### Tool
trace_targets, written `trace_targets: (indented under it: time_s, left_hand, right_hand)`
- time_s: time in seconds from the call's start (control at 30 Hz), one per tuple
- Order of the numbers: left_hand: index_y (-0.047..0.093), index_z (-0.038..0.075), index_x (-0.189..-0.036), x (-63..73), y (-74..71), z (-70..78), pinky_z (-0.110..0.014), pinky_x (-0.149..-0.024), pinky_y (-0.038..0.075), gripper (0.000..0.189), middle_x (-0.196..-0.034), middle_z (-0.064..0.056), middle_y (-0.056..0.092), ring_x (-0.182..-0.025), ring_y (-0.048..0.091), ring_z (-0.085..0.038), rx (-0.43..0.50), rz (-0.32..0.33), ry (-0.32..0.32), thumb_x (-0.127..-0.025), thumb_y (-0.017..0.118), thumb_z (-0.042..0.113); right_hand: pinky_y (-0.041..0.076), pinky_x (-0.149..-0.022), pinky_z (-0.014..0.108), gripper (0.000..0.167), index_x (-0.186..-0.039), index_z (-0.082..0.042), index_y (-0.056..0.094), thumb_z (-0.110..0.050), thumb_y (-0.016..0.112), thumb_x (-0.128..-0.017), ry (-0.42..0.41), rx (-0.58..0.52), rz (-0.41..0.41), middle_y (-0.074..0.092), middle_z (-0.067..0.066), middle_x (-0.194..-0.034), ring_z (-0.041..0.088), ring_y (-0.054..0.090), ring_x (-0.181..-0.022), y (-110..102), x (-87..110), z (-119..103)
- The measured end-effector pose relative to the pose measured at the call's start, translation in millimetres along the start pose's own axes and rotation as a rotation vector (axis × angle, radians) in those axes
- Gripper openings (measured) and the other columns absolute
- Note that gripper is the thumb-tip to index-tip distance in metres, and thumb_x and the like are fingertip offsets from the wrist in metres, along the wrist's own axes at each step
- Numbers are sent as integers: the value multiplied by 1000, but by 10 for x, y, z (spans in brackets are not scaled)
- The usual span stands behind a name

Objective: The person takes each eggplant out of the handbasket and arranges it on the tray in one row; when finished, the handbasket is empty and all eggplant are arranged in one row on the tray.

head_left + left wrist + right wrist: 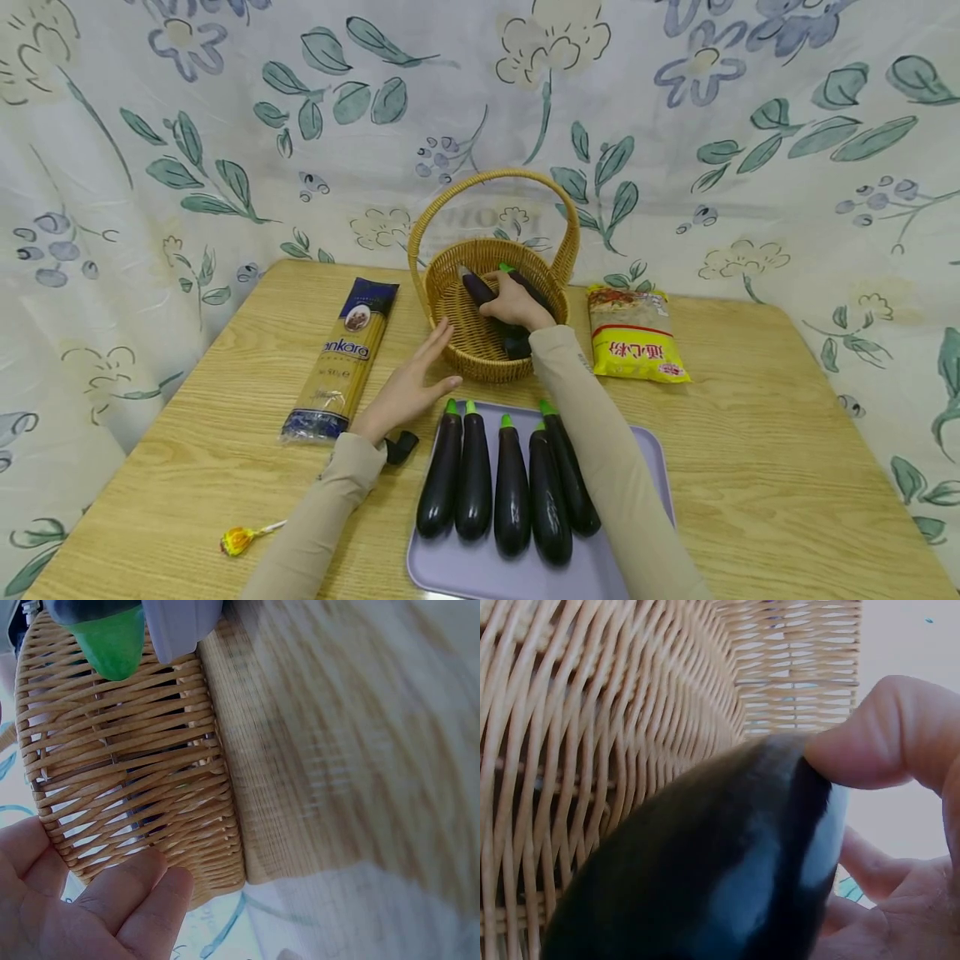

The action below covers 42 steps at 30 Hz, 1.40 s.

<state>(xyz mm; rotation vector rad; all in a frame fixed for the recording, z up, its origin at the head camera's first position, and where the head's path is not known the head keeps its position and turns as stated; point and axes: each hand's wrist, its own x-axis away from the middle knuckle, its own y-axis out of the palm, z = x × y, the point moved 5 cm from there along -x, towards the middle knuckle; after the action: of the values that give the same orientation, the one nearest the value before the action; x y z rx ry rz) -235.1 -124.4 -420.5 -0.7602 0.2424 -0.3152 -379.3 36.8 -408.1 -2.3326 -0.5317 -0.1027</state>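
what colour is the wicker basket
The wicker basket is golden tan, showing best in the head view.

A spaghetti packet (347,354), lollipop (237,542) and yellow bag (636,335) lie on the table (765,467).

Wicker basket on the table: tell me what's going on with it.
A person is working at the wicker basket. The right hand holds one eggplant inside it, beside a second eggplant with a green stem. The left hand is at the basket's left side, apparently touching the weave. Five more eggplants lie on the purple tray in front. A spaghetti pack lies left of the basket, a yellow bag right.
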Motion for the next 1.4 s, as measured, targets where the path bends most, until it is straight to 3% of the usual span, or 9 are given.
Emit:
trace_targets:
  time_s: [0.47, 0.77, 1.13, 1.4]
  left_hand:
    - [11, 22, -157, -10, -6, -6, -66, -110, 29, 81, -165, -4, 4, -144, 26, -42, -16, -9, -4, -95, 60, 36]
    - [11, 19, -157, -28, -13, -12, -67, -110, 28, 81, -165, -5, 4, -143, 26, -44, -21, -15, 7, -95, 59, 40]
    - [11, 20, -157, 43, 20, -60, -68, -111, 26, 81, -165, 3, -1, -145, 23, -43, -7, -21, -21, -95, 60, 37]
    - [10, 21, -157, -9, 5, -28, -71, -106, 29, 80, -165, 1, -1, -141, 28, -48, -16, -16, -20, -96, 59, 35]
  right_hand:
    - [49, -86, 41, 65, -153, -14, 22, -14, 53, -95, -9, -264, 17, 42, 20, -143, 32, 56, -112, -173, 193, -137]
    - [47, -85, 41, 67, -153, -17, 21, -10, 52, -94, -26, -364, 22, 38, 21, -145, 32, 52, -115, -241, 336, -179]
    - [45, -83, 38, 68, -153, -17, 24, -9, 52, -91, -20, -471, 61, 41, 19, -144, 31, 51, -116, -282, 480, -122]
    - [44, -85, 39, 70, -154, -19, 20, -9, 49, -91, -18, -569, 69, 32, 16, -154, 34, 47, -125, -401, 579, -67]
